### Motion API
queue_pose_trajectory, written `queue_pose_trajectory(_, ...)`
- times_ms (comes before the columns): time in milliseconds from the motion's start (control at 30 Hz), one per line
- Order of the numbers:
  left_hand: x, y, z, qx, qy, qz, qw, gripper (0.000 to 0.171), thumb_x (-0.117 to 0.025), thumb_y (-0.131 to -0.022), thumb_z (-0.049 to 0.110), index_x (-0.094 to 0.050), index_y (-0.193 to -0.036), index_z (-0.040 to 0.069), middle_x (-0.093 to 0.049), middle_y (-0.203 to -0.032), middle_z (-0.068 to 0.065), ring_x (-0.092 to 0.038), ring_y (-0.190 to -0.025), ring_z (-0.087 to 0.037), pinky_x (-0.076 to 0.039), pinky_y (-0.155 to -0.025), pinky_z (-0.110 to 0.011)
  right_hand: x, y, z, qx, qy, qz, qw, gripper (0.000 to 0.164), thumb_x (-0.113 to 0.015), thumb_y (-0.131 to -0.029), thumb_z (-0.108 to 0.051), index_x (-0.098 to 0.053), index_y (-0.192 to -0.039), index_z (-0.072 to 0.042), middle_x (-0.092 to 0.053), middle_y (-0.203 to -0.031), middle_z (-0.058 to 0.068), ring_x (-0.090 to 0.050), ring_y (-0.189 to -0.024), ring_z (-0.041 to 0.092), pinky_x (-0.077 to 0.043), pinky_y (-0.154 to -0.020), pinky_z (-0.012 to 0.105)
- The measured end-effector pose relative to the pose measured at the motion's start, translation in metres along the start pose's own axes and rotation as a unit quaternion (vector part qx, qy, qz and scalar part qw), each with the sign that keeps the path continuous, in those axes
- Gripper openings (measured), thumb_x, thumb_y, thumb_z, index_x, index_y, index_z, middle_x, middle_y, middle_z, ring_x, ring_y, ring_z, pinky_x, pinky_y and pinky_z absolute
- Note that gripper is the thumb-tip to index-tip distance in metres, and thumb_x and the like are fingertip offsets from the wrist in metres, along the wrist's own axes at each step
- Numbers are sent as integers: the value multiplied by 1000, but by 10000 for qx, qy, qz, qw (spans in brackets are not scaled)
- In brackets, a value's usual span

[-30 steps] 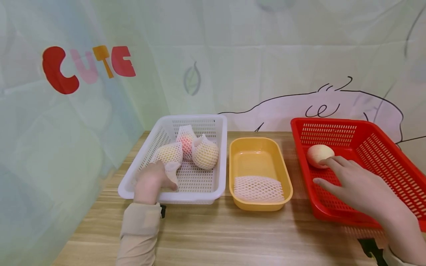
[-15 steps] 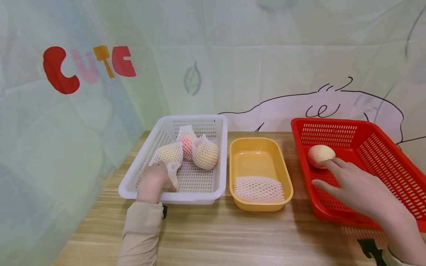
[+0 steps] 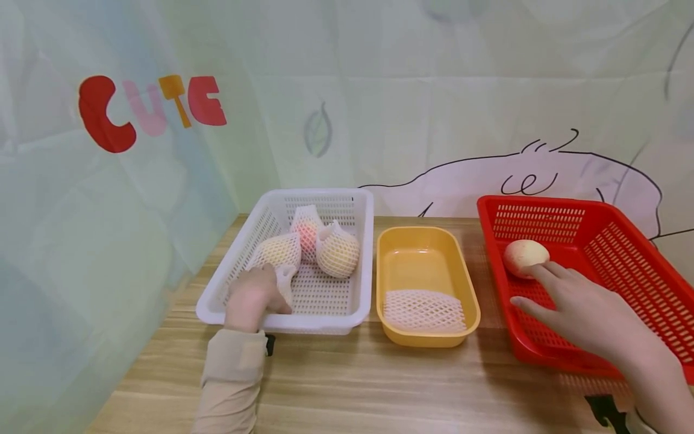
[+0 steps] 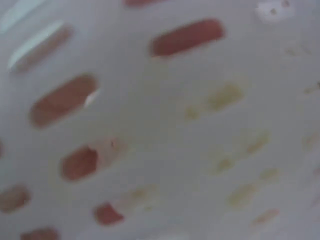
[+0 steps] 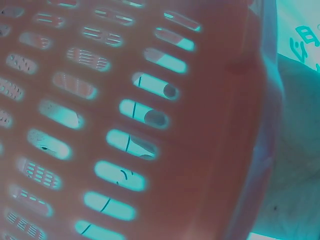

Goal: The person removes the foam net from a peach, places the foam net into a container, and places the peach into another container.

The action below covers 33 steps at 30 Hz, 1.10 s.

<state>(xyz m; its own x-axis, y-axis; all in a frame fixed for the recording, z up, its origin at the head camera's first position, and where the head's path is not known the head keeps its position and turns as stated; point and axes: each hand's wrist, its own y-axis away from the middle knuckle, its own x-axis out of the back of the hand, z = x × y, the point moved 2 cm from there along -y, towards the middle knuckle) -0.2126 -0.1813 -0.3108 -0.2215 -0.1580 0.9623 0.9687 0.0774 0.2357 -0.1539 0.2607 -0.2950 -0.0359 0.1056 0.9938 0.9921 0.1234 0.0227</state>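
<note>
In the head view my left hand (image 3: 255, 295) reaches down into the white basket (image 3: 360, 283) at its near left corner. It grips a fruit in white foam netting (image 3: 285, 283), mostly covered by the hand; the fingertips are hidden. Beside it lie a yellowish netted fruit (image 3: 279, 248), a pinkish-red netted one (image 3: 307, 235) and another yellowish netted fruit (image 3: 338, 253). Over the red basket (image 3: 547, 208), my right hand (image 3: 582, 313) has its fingers extended and the thumb apart. Its fingertips touch or nearly touch a bare pale fruit with faint pink specks, perhaps a peach (image 3: 523, 256).
Between the baskets stands a yellow tray (image 3: 417, 265) with a flat piece of white foam netting (image 3: 425, 310) in its near half. All three containers rest on a wooden table (image 3: 379, 386). Printed cloth (image 3: 336, 132) hangs behind and at the left. Both wrist views show mainly slotted basket walls.
The head view has shifted slightly, so everything sits a little lower and further right. The pale fruit has turned slightly, showing more pink. Both hands stay nearly where they were.
</note>
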Motion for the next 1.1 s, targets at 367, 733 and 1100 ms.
queue_pose_trajectory(367,13,7,9,-809,411,-58,9959,94,-80,-66,32,-36,-137,-11,-54,-127,-29,-56,-108,-39,-47,-94,-50,0,0,-2,47,-37,38,10000,84,-54,-83,-69,-40,-144,-12,-44,-139,33,-47,-118,52,-47,-74,68)
queue_pose_trajectory(733,18,6,20,-1248,519,673,9885,96,-75,-68,33,-30,-140,-10,-49,-130,-30,-54,-114,-41,-47,-95,-52,-1,0,-4,134,-28,116,9998,78,-58,-83,-65,-46,-139,-13,-49,-136,30,-51,-114,48,-49,-71,66)
queue_pose_trajectory(1100,20,6,41,-1688,1275,1527,9654,85,-79,-65,37,-41,-129,-2,-55,-107,-15,-59,-89,-28,-54,-74,-43,-2,0,-6,52,-4,15,10000,76,-57,-82,-67,-49,-136,-13,-50,-134,32,-51,-115,50,-49,-69,66)
